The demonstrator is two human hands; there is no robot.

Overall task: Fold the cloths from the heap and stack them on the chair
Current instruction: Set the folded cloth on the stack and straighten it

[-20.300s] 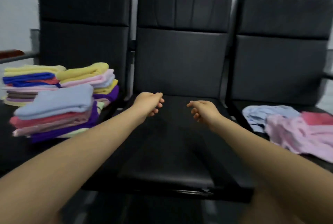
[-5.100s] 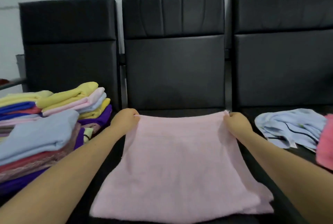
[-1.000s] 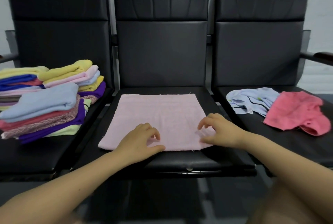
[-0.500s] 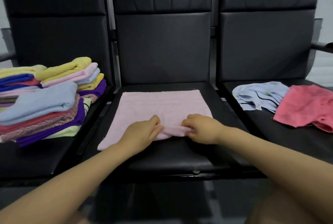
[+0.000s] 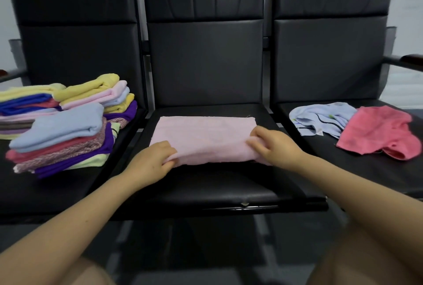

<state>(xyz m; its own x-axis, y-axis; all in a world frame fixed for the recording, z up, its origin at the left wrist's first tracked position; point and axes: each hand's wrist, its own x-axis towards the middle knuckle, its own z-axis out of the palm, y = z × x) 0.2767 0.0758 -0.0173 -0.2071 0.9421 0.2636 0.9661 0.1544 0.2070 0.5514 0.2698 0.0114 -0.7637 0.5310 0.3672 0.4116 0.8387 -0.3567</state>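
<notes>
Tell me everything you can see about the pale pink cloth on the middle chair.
The pale pink terry-like cloth lies on the seat of the middle black padded chair, wider than deep. Its near edge is lifted and rolled toward the back. The left hand pinches the near left corner; the right hand grips the near right corner. No other cloth touches it.

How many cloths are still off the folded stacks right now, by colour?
Pale pink terry cloth, gripped by left hand and right hand on the middle chair: 1
Crumpled light blue cloth: 1
Crumpled coral-red cloth: 1
Total: 3
</notes>
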